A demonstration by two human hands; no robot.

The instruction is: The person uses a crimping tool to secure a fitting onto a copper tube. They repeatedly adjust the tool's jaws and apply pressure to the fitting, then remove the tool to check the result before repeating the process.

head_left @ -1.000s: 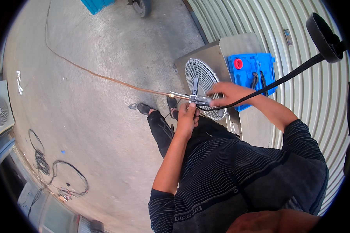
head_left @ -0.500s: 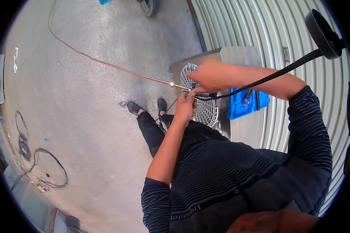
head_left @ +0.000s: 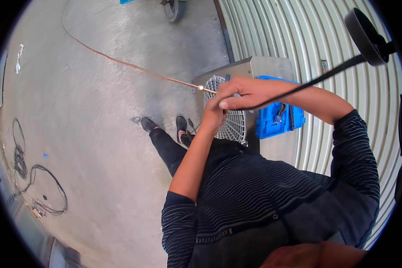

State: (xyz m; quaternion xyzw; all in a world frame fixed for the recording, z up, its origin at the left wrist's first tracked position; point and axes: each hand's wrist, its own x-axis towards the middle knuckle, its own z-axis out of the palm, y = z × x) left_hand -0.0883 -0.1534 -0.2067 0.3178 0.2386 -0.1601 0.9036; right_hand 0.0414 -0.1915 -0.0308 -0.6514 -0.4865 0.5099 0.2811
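A thin copper tube (head_left: pixel 158 76) runs from the upper left to my hands, with a brass nut (head_left: pixel 201 88) on it just short of the fingers. My left hand (head_left: pixel 214 112) is closed at the tube's end, which goes out of sight there. Over it lies my right hand (head_left: pixel 239 93), its fingers curled and its thumb against the left hand. A short dark piece (head_left: pixel 228 77) sticks up beside the right hand's knuckles; what that hand grips is hidden. Behind both hands is the round grey fan grille (head_left: pixel 233 125) of a metal unit (head_left: pixel 272 67).
An open blue tool case (head_left: pixel 270 127) with metal tools lies on the unit, beside a corrugated wall (head_left: pixel 315 147). A black strap (head_left: pixel 326 77) crosses over my right forearm. Coiled cables (head_left: pixel 49 190) lie on the concrete floor at left; a wheel (head_left: pixel 173 11) stands at the top.
My right hand has come down over the left, its previously extended finger now curled. The dark piece shows above it now. The whole view has shifted slightly.
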